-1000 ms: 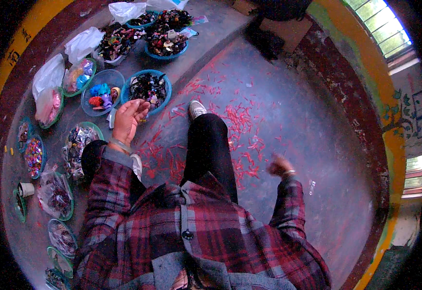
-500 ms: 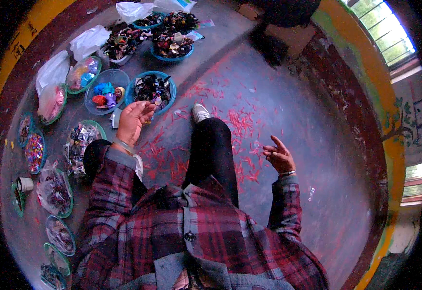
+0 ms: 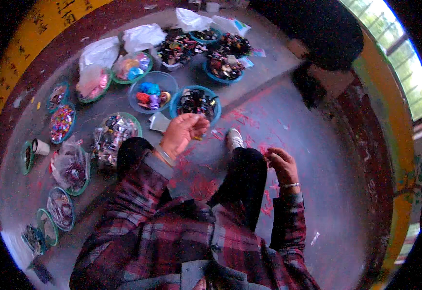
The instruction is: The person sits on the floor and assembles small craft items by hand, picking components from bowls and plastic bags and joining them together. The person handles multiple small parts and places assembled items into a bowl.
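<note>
My left hand [image 3: 181, 137] is raised in front of the near rim of a blue basin [image 3: 174, 108] of dark hair accessories. Its fingers are curled together, with a tiny yellowish bit showing under them; what they hold is too small to name. My right hand [image 3: 283, 168] hangs beside my right knee, fingers bent inward and drawn together. Whether anything is between them cannot be made out. Thin red scraps [image 3: 203, 188] litter the floor around my feet. A whitish packet [image 3: 159, 122] lies just left of the blue basin.
To the left and ahead stand several baskets: a clear bowl [image 3: 132, 96] with colourful bundles, a bag of pink items [image 3: 94, 83], a basket of bright beads [image 3: 62, 123], a basket of wrapped pieces [image 3: 112, 140]. A white cup [image 3: 41, 147] lies nearby. A large dark shape [image 3: 317, 34] is far right.
The view has swung, so the baskets appear further right. My right hand has drawn in beside my knee, its spread fingers now bent together. My left hand keeps its curled pose.
</note>
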Tool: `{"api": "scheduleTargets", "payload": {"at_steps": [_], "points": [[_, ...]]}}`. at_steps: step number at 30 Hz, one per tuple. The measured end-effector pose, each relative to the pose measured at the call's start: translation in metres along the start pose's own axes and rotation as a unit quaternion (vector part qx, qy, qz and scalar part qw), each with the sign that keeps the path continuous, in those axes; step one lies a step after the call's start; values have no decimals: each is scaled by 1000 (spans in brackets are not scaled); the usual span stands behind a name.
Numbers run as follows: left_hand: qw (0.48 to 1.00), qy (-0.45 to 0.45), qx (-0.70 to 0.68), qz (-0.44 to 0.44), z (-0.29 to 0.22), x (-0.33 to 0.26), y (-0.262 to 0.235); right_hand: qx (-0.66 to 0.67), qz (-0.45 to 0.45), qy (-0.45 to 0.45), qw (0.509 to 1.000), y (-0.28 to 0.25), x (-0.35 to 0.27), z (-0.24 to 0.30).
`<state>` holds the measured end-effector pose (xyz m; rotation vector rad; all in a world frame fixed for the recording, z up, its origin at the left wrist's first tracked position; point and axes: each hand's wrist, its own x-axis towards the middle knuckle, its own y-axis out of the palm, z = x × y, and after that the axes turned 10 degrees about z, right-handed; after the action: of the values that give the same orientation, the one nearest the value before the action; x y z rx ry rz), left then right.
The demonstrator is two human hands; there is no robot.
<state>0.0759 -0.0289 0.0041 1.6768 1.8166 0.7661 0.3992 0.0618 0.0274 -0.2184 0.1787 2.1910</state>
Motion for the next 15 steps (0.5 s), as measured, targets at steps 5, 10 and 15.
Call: {"api": "scheduleTargets", "payload": {"at_steps": [5, 10, 15], "points": [[999, 44, -22, -7, -17, -9, 8, 24, 100, -33, 994, 100, 67, 40], [994, 87, -52, -45, -28, -15, 8, 32, 171, -61, 983, 162, 107, 37], [992, 88, -62, -60, -27, -17, 1, 33, 114, -91, 989, 182, 113, 28]]}}
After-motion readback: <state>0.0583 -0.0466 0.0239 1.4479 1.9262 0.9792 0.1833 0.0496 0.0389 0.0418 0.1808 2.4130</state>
